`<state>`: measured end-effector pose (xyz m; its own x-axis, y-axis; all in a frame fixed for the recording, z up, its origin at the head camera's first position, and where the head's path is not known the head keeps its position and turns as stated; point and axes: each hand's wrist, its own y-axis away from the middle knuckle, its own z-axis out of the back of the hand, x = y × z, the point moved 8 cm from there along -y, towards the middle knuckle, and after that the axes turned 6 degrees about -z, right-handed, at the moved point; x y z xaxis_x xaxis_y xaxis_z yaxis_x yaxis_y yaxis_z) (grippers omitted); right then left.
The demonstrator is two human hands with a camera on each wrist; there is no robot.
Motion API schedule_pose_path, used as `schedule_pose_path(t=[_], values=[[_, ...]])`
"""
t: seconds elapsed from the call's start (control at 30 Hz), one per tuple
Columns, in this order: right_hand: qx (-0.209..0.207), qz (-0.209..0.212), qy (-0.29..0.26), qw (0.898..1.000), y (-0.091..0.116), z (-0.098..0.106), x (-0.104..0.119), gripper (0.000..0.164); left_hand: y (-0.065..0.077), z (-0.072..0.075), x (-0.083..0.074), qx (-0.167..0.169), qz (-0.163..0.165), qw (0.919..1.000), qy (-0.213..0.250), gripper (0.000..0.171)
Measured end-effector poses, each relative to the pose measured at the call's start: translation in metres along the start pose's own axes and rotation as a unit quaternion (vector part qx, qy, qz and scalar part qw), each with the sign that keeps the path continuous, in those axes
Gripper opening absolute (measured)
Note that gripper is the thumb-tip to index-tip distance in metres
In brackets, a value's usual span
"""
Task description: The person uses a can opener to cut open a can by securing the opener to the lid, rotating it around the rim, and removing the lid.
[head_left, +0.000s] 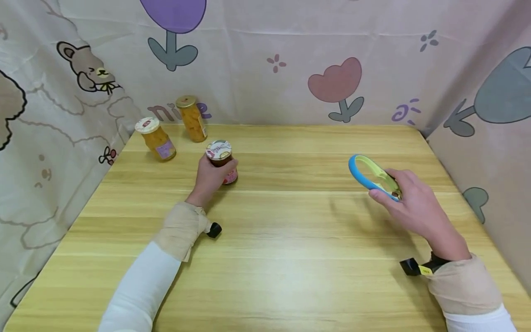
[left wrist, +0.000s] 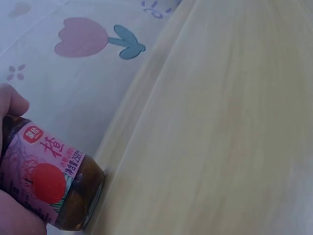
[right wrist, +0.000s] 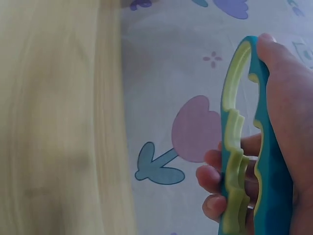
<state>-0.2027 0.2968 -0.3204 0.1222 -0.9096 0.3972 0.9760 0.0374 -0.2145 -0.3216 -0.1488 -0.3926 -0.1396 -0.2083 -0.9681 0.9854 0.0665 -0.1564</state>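
My left hand [head_left: 209, 177] grips a small glass jar [head_left: 219, 152] with a patterned lid and dark contents, standing on the wooden table. In the left wrist view the jar's pink label [left wrist: 44, 171] shows a red fruit, and the thumb and a finger are on either side of it. My right hand [head_left: 419, 207] holds a blue and yellow-green jar opener [head_left: 361, 177] above the right side of the table. The right wrist view shows the opener's [right wrist: 237, 171] notched inner edges, with fingers curled round one arm and the palm against the other. Nothing sits between its arms.
Two jars with orange contents stand at the back left: one with a white lid [head_left: 155, 138], one taller with a gold lid [head_left: 192, 120]. A patterned cloth [head_left: 257, 92] hangs behind the wooden table [head_left: 282, 258] and along both sides.
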Motion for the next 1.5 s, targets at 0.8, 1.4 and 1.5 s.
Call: schedule_pose_path(t=[0.8,1.4,1.5], values=[[0.018,-0.006,-0.011,1.000,-0.006,0.001,0.002,0.071,0.017,-0.111,-0.025,0.118,-0.053,0.9915,0.015,0.065],[0.020,-0.022,-0.032,0.999,-0.004,0.006,-0.006,0.069,0.026,-0.187,-0.039,0.200,-0.066,0.9656,0.152,0.051],[0.016,-0.043,-0.025,0.999,-0.004,0.007,-0.011,0.075,0.028,-0.199,-0.041,0.210,-0.066,0.9629,0.156,0.049]])
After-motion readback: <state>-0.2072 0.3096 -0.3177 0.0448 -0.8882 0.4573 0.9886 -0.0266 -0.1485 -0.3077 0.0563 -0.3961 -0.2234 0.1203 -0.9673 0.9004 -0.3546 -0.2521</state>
